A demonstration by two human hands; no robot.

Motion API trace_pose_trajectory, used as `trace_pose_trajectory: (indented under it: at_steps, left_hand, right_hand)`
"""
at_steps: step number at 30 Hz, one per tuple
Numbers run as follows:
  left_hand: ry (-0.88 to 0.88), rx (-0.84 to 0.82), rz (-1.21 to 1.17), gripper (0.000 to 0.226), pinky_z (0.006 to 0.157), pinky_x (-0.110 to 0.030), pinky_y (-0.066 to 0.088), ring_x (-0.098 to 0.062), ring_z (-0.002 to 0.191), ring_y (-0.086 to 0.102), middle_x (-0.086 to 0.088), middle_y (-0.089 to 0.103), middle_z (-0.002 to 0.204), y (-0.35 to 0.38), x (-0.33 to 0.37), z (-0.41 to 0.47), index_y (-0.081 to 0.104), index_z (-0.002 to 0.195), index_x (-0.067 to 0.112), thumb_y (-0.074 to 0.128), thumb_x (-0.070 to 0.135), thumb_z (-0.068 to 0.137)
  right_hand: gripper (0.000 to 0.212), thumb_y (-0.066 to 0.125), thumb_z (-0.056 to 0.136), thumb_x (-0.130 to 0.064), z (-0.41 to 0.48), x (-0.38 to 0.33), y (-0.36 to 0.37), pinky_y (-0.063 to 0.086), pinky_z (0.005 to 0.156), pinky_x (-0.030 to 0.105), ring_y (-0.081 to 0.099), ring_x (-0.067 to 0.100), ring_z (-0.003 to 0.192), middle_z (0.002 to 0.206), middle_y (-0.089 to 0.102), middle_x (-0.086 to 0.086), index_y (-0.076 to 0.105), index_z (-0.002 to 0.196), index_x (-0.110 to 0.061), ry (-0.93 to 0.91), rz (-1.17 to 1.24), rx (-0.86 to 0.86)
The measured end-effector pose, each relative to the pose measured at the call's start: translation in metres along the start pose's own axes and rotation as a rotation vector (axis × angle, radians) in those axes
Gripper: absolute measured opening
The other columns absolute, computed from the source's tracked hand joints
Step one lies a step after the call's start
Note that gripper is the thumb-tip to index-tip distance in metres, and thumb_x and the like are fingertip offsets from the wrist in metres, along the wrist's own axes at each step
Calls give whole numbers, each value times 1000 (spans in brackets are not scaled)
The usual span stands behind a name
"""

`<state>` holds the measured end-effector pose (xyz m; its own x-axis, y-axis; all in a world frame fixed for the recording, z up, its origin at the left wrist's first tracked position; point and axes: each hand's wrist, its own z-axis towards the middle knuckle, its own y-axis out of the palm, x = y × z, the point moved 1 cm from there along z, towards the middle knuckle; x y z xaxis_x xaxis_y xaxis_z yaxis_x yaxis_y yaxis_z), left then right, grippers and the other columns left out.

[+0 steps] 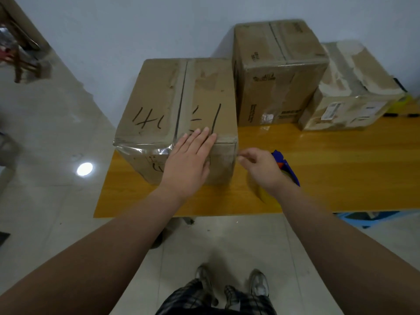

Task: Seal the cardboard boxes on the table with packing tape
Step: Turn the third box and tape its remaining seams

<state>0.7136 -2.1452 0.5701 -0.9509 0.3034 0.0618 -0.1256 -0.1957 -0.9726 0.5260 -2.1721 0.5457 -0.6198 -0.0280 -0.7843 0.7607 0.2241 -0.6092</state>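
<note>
A large cardboard box (181, 98) with black marker writing stands at the left end of the table. Clear tape (141, 148) runs along its near top edge from the left corner. My left hand (188, 160) lies flat with straight fingers over that edge, pressing the front face and top. My right hand (261, 167) hovers just right of the box's near right corner, with fingertips pinched together, apparently on the tape's end. Under it sits a blue tape dispenser (287, 167) with a yellowish roll (259, 192).
A tall taped box (277, 71) stands behind on the yellow wooden table (341, 167), and a worn flat box (350, 92) lies to its right. The wall is close behind. Tiled floor and my feet are below the table's near edge.
</note>
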Motion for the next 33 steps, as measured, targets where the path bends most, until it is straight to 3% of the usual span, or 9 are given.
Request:
trace_pose_trajectory:
  at_steps: [2, 7, 11, 16, 20, 23, 25, 29, 33]
  left_hand:
    - [13, -3, 26, 63, 117, -33, 5, -19, 143, 22, -4, 27, 155, -1, 0, -1, 24, 149, 18, 52, 21, 92]
    - [4, -29, 69, 68, 116, -32, -9, -15, 146, 1, 0, 3, 159, 1, 1, -2, 1, 151, 22, 42, 23, 97]
    - [19, -62, 82, 69, 113, -30, -15, -13, 145, -8, 5, -14, 154, -1, 0, -1, -10, 148, 23, 37, 20, 98]
    - [14, -80, 65, 73, 112, -29, -15, -11, 144, -9, 3, -7, 157, -6, -1, -1, -8, 147, 24, 42, 18, 95]
    - [8, -102, 47, 69, 113, -28, -15, -11, 144, -12, 5, -11, 157, -10, 2, 1, -13, 146, 26, 36, 17, 98]
    - [6, -109, 32, 66, 113, -27, -15, -6, 136, -19, 7, -16, 152, -12, 1, 0, -17, 141, 26, 33, 15, 99]
    - [15, -87, 28, 68, 113, -28, -11, -7, 138, -13, 6, -12, 151, -9, 0, 0, -10, 143, 24, 39, 12, 97]
    - [5, -68, 70, 77, 114, -40, 9, -19, 141, 26, -5, 29, 152, -4, 1, -1, 27, 147, 16, 63, 7, 80]
    - [4, -82, 43, 73, 114, -30, -10, -9, 141, -7, 4, -7, 152, -5, 1, -1, 0, 147, 23, 45, 9, 92]
  right_hand:
    - [37, 55, 97, -25, 13, 1, -9, 45, 96, 33, 54, 19, 118, 128, 60, 3, 56, 131, -13, -43, -273, -223]
    - [25, 57, 94, -37, 39, -15, -12, 46, 63, 33, 59, 23, 81, 92, 66, 6, 67, 94, -14, -88, -708, -301]
    - [28, 62, 90, -41, 46, -22, -20, 40, 53, 28, 58, 19, 72, 77, 63, 0, 68, 84, -14, -103, -747, -355]
    - [40, 54, 91, -53, 42, -34, -31, 44, 55, 29, 60, 17, 71, 78, 67, -1, 70, 83, -17, -237, -852, -297]
    - [47, 43, 97, -51, 34, -47, -43, 28, 46, 27, 47, 14, 53, 59, 50, -3, 54, 66, -19, -408, -946, -200]
    - [50, 39, 99, -50, 30, -46, -41, 26, 45, 28, 39, 12, 47, 54, 43, -4, 41, 58, -21, -405, -945, -154]
    - [51, 38, 98, -53, 28, -40, -33, 26, 49, 29, 39, 13, 49, 55, 42, -4, 39, 58, -22, -355, -936, -162]
    - [44, 47, 92, -59, 31, -34, -17, 40, 72, 34, 52, 18, 70, 62, 44, -6, 46, 66, -23, -209, -899, -227]
    - [54, 49, 87, -67, 34, -42, -30, 36, 49, 27, 49, 15, 56, 58, 47, -4, 45, 59, -21, -242, -841, -189]
